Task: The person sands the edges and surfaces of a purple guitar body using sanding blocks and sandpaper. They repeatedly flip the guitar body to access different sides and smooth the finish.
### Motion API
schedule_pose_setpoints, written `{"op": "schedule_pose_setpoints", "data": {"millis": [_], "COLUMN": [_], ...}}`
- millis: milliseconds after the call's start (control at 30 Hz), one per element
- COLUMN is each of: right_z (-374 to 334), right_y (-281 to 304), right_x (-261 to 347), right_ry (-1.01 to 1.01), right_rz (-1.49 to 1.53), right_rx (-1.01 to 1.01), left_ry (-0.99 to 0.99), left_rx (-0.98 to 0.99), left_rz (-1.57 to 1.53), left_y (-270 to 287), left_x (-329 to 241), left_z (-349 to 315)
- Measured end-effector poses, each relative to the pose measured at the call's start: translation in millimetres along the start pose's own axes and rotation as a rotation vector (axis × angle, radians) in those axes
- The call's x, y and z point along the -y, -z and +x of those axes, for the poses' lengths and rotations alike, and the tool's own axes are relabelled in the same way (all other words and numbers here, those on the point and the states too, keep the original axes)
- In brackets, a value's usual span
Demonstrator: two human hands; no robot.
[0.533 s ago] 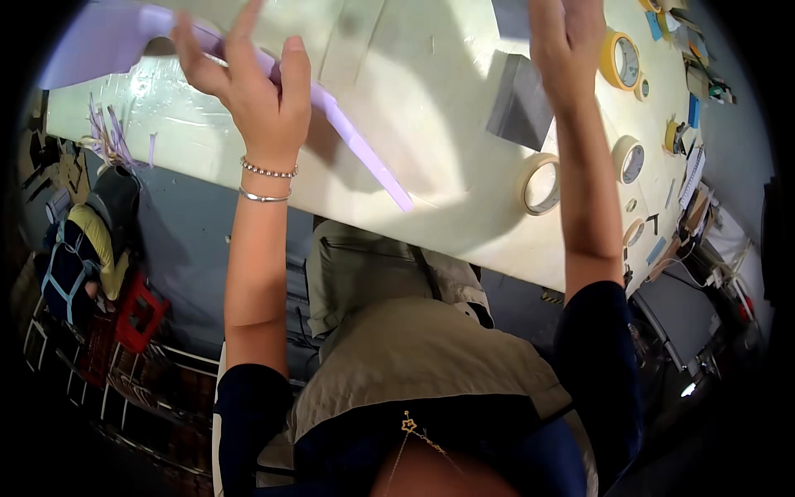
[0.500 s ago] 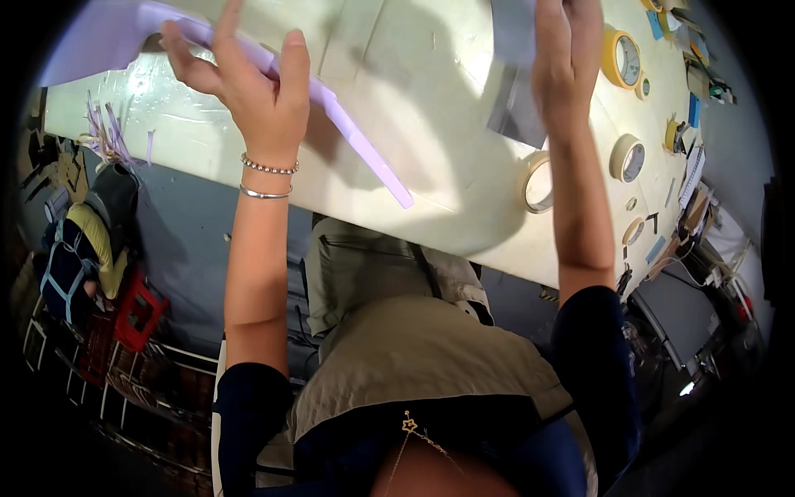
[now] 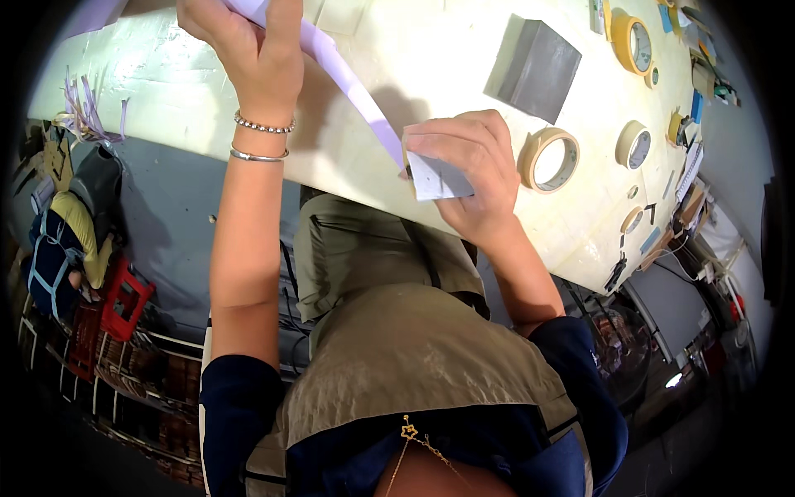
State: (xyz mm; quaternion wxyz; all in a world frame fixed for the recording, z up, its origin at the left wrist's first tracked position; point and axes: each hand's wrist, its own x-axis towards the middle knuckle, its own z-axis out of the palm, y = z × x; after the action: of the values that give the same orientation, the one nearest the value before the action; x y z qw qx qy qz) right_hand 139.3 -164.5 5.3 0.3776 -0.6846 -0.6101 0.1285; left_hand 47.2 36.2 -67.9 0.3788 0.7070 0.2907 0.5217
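Note:
My left hand [image 3: 252, 54] is at the top edge, thumb and fingers around a long lilac strip [image 3: 344, 70]; its fingertips are cut off by the edge. The strip slants down across the table towards my right hand [image 3: 476, 161]. That hand is closed on a small, thin, whitish folded sheet [image 3: 439, 178] with faint marks and a darker left edge. The sheet is at the strip's lower end, near the table's front edge; whether they touch is hard to tell. Beyond my right hand sits a dark grey rectangular block [image 3: 542, 73].
A tan tape roll [image 3: 550, 161] lies close to my right hand. Further right are a yellow tape roll [image 3: 633, 45] and a cream one [image 3: 633, 145]. Lilac shreds [image 3: 89, 112] hang at the table's left edge. A red plastic stool [image 3: 126, 300] stands below left.
My right hand has come down and left from the grey block's place to the strip's lower end, now gripping the whitish sheet. My left hand has shifted slightly up, its fingers drawn closer around the strip.

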Motion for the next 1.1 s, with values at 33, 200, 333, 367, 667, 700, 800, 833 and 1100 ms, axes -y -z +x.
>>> {"op": "schedule_pose_setpoints", "data": {"millis": [33,200,333,367,667,700,800,833,1100], "right_z": [0.8,12.0,22.7,24.1,22.0,19.1,16.1,17.3,16.3], "right_y": [-3.7,6.7,22.9,22.3,22.2,22.9,23.2,22.3,11.6], "right_x": [-8.1,-13.3,-0.5,-4.2,-2.3,-4.4,-8.8,-9.6,-22.6], "right_ry": [0.093,-0.066,-0.762,-0.74,-0.611,-0.5,-0.227,-0.172,0.222], "right_rz": [0.005,0.241,0.902,0.974,0.466,0.42,0.298,0.27,0.083], "right_rx": [-0.042,0.074,0.214,0.201,0.263,0.269,0.268,0.26,0.218], "left_ry": [0.013,-0.069,-0.021,-0.027,-0.1,-0.096,0.057,0.131,-0.124], "left_rx": [0.035,0.027,0.023,0.019,-0.012,-0.01,0.062,0.095,-0.005], "left_rz": [0.017,0.006,-0.031,-0.045,-0.032,-0.032,-0.095,-0.127,0.02], "left_y": [0.3,1.5,-1.0,-2.3,-0.3,-0.3,2.8,4.6,-1.0], "left_x": [-1.6,10.9,7.1,6.8,17.6,17.7,5.0,1.2,13.4], "left_z": [0.8,0.5,0.3,1.0,0.6,0.2,0.2,0.3,1.8]}}
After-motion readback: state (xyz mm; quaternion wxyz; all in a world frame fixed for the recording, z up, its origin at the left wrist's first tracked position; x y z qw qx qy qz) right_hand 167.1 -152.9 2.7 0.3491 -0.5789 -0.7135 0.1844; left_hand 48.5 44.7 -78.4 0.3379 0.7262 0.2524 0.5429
